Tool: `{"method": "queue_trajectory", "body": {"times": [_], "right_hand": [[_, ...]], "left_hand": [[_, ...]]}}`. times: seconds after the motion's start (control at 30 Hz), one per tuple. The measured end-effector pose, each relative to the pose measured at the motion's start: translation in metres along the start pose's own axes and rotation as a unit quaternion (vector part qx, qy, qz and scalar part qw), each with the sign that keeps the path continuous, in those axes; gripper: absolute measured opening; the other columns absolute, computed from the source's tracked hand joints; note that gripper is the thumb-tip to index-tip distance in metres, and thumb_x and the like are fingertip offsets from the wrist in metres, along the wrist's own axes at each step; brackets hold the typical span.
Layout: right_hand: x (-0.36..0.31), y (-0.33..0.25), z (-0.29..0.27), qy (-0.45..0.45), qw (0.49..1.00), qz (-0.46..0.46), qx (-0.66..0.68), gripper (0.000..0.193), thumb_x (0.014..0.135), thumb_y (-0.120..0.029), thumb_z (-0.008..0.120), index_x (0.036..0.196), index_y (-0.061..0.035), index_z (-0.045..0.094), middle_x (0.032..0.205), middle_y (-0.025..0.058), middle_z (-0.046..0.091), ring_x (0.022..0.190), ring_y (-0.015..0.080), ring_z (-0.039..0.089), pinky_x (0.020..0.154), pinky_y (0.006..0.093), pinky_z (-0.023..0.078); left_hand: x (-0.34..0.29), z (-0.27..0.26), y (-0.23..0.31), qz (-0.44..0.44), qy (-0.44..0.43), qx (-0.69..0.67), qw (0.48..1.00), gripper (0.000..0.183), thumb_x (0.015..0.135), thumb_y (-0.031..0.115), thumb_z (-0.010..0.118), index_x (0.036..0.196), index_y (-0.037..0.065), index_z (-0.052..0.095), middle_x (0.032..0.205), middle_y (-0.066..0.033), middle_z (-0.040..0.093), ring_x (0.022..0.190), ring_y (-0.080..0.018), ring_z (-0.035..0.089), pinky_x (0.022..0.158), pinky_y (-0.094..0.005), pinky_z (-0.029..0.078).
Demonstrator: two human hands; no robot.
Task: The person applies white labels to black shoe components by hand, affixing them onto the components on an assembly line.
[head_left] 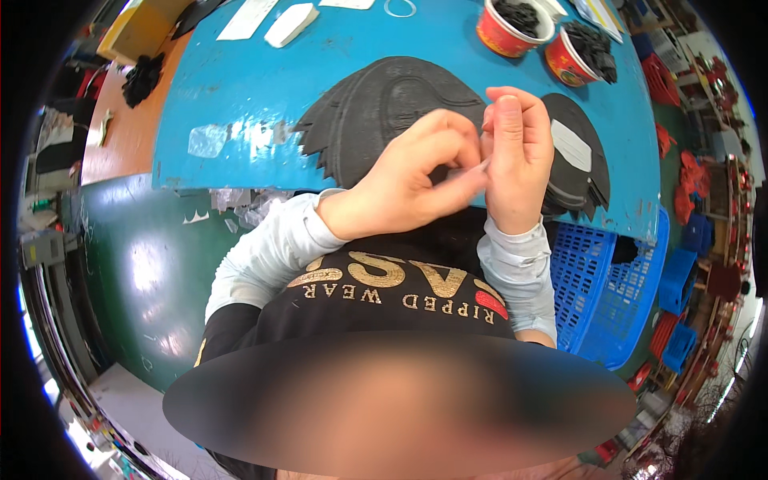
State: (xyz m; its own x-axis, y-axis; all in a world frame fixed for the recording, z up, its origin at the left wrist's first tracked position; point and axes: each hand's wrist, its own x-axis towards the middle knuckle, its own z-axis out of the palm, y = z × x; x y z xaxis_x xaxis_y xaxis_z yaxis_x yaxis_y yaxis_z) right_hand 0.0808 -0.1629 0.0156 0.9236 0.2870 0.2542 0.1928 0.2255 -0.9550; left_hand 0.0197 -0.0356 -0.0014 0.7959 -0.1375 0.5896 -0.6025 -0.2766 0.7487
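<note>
My left hand (416,178) is raised over the near edge of the blue table, its thumb and fingers pinched together against my right hand. Upright beside it, my right hand (518,164) has its fingers curled in and its thumb pointing up. A tiny pale bit seems to show where the fingers meet, too small to name. Beneath and behind the hands lies a fanned stack of black, rounded flat pieces (376,104) with stepped edges, partly covered by my left hand. To the right is a second black stack (594,172) with a white label (571,146) on top.
Two red tubs (504,40) (566,61) of black scraps stand at the far right of the blue table (240,96). White papers (246,19) and a pale ring (400,6) lie at the back. Blue plastic baskets (588,280) stand below the right side; an orange-brown table (120,144) adjoins the left.
</note>
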Motion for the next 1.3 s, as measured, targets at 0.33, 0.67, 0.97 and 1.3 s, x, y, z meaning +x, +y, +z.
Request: {"method": "queue_trajectory", "body": {"times": [0.33,0.67,0.97,1.3], "right_hand": [[-0.005,-0.005,0.003,-0.116,0.978,0.164,0.061,0.017,0.085,-0.013,0.060,0.098,-0.0017,0.056,0.085,0.0049,0.062,0.063,0.0071,0.053,0.058,0.0192,0.041],[-0.008,-0.007,0.006,-0.144,0.967,0.198,0.074,0.015,0.080,0.001,0.059,0.093,-0.0015,0.052,0.084,0.0056,0.060,0.071,0.0089,0.056,0.063,0.0207,0.045],[-0.023,-0.017,0.033,-0.107,0.988,0.088,0.071,0.029,0.076,0.011,0.060,0.093,-0.0050,0.043,0.085,0.0075,0.057,0.076,0.0090,0.054,0.066,0.0210,0.045],[-0.031,0.011,0.033,-0.104,0.964,0.133,0.207,0.020,0.084,0.004,0.057,0.097,-0.0030,0.044,0.090,0.0092,0.059,0.082,0.0141,0.060,0.072,0.0260,0.050]], "left_hand": [[-0.046,-0.041,0.006,-0.202,0.145,-0.307,0.919,0.008,0.091,0.010,0.049,0.086,0.005,0.047,0.104,-0.0091,0.058,0.087,-0.0097,0.052,0.075,-0.0252,0.043],[-0.056,-0.047,0.002,-0.204,0.173,-0.284,0.921,0.008,0.089,0.011,0.052,0.089,0.005,0.047,0.103,-0.0092,0.057,0.086,-0.0120,0.052,0.076,-0.0261,0.042],[-0.040,-0.044,0.011,0.053,0.142,0.080,0.985,0.041,0.065,0.009,0.078,0.100,-0.002,0.061,0.095,-0.0144,0.060,0.083,-0.0256,0.060,0.068,-0.0311,0.049],[-0.042,-0.028,0.004,-0.087,0.218,-0.097,0.967,0.022,0.075,-0.006,0.067,0.096,-0.003,0.063,0.099,-0.0127,0.060,0.087,-0.0185,0.060,0.074,-0.0272,0.050]]}}
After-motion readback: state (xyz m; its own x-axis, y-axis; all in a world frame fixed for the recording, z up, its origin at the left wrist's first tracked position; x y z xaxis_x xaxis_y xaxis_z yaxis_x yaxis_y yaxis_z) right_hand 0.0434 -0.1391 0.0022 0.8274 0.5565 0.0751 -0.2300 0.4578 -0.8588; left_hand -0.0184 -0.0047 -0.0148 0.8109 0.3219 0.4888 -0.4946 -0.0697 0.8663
